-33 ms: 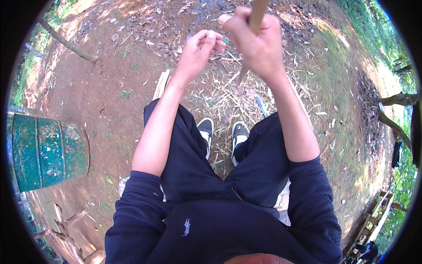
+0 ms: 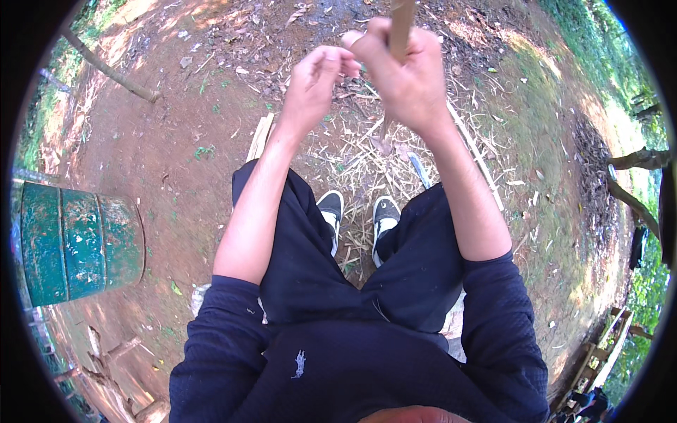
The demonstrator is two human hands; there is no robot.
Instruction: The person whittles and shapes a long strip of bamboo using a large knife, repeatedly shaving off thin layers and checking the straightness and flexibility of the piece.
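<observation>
I sit on bare ground with both arms raised in front of me. My right hand (image 2: 407,77) is closed around a pale brown wooden stick (image 2: 402,25) that rises out of the top of the view. My left hand (image 2: 314,84) is just to its left, fingers curled, with the fingertips meeting the right hand's forefinger near the stick. Whether the left fingers pinch anything is hidden. Below the hands are my dark trousers and two black-and-white shoes (image 2: 331,208).
A green metal drum (image 2: 77,240) lies on its side at the left. Dry shavings (image 2: 367,151), a flat wood piece (image 2: 259,137), a long thin strip (image 2: 479,162) and a grey blade-like object (image 2: 419,169) lie around my feet. A wooden frame (image 2: 599,352) stands lower right.
</observation>
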